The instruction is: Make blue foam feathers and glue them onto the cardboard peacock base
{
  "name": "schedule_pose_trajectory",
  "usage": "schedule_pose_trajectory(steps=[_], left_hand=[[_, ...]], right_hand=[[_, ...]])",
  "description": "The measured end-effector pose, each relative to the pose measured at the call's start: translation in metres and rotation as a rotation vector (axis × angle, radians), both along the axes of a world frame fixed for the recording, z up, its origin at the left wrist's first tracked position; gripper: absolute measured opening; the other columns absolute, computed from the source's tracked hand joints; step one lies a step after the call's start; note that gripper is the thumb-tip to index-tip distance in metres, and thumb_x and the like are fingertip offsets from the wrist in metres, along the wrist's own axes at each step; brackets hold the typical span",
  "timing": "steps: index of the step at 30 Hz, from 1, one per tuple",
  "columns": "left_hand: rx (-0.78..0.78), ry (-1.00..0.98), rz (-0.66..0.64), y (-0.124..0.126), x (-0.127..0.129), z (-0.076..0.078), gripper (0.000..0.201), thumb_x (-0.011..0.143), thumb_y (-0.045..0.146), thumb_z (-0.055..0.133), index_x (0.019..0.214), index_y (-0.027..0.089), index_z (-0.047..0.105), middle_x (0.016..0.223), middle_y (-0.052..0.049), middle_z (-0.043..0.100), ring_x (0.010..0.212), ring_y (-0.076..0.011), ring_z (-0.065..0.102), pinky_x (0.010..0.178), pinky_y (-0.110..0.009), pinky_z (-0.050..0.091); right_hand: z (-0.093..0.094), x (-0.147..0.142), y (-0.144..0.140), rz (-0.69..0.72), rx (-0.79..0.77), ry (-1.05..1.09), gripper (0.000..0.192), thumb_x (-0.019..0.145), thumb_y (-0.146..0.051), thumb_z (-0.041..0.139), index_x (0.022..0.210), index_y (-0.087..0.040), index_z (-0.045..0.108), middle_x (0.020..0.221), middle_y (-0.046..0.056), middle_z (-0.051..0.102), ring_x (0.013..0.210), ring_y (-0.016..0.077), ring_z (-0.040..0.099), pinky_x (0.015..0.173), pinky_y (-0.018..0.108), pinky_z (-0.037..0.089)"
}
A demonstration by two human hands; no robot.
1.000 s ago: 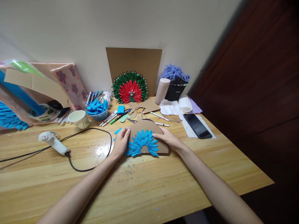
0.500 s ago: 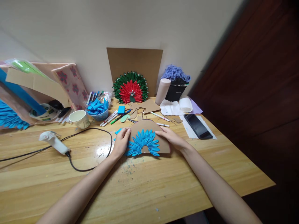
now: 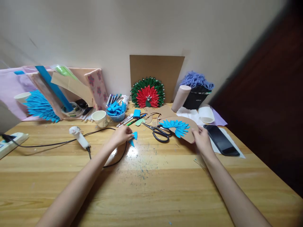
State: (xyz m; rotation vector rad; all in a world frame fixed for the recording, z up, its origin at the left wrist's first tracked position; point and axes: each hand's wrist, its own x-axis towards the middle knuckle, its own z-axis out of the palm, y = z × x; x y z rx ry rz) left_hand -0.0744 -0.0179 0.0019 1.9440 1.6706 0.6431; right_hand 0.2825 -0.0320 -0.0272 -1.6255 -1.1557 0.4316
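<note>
We are pinching a blue petal (image 3: 135, 135) with our left hand (image 3: 121, 135) while our right hand (image 3: 201, 138) is gripping the cardboard fan (image 3: 187, 129), far right of the scissors (image 3: 159, 132), needing glue next.

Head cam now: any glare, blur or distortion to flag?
Head view: bright glare patch on the wooden table just below the left hand; right side falls into dark shadow; the table edges bow from wide-angle distortion; scissors look sharp.

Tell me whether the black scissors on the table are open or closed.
Open. The scissors lie flat on the table, blades spread in a narrow V pointing up-left, handles beside the cardboard fan. Neither hand touches them.
</note>
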Motion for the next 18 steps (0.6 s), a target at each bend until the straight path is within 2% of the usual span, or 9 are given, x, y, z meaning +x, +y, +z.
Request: schedule_pose_trajectory(steps=[3,5,9,12,16,18], left_hand=[[0.052,0.003,0.042,-0.003,0.008,-0.009,0.017,0.058,0.031,0.067,0.067,0.018,0.063,0.070,-0.005,0.064,0.065,-0.0189,0.056,0.054,-0.025,0.036],[0.086,-0.029,0.063,-0.003,0.011,-0.015,0.016,0.058,0.030,0.068,0.064,0.018,0.061,0.068,-0.005,0.063,0.064,-0.0191,0.055,0.053,-0.025,0.035],[0.027,-0.098,0.036,-0.001,0.009,-0.019,0.009,0.061,0.026,0.064,0.063,0.018,0.061,0.064,-0.003,0.062,0.061,-0.0183,0.055,0.053,-0.025,0.035],[0.001,-0.152,0.037,0.000,0.008,-0.015,0.010,0.062,0.023,0.062,0.069,0.017,0.063,0.066,-0.003,0.063,0.061,-0.0163,0.055,0.054,-0.024,0.037],[-0.002,-0.388,0.099,-0.007,0.022,0.000,0.016,0.066,0.026,0.058,0.077,0.015,0.063,0.069,-0.003,0.062,0.060,-0.0149,0.055,0.055,-0.025,0.040],[-0.067,-0.556,0.083,-0.015,0.037,0.004,0.016,0.069,0.029,0.057,0.074,0.015,0.061,0.067,-0.002,0.060,0.056,-0.0132,0.053,0.054,-0.024,0.041]], right_hand=[[0.002,-0.006,-0.005,-0.183,0.076,-0.214,0.060,0.066,-0.032,0.054,0.119,-0.007,0.040,0.120,0.021,0.042,0.115,0.0317,0.037,0.097,0.047,0.031],[0.007,-0.014,-0.011,-0.174,0.139,-0.297,0.061,0.067,-0.030,0.053,0.122,-0.007,0.036,0.122,0.021,0.035,0.115,0.0308,0.035,0.097,0.048,0.029],[0.014,-0.034,-0.022,-0.035,0.227,-0.339,0.052,0.073,-0.026,0.051,0.120,-0.011,0.035,0.118,0.018,0.037,0.111,0.0277,0.037,0.092,0.046,0.037],[0.015,-0.050,-0.030,0.059,0.260,-0.339,0.046,0.075,-0.026,0.050,0.118,-0.013,0.037,0.116,0.017,0.039,0.108,0.0266,0.039,0.088,0.044,0.040],[0.019,-0.071,-0.045,0.196,0.201,-0.258,0.036,0.079,-0.028,0.049,0.113,-0.018,0.041,0.114,0.013,0.044,0.108,0.0254,0.043,0.089,0.044,0.040],[0.022,-0.081,-0.052,0.385,0.108,-0.126,0.027,0.082,-0.031,0.047,0.107,-0.020,0.046,0.109,0.010,0.051,0.103,0.0225,0.049,0.087,0.040,0.043]])
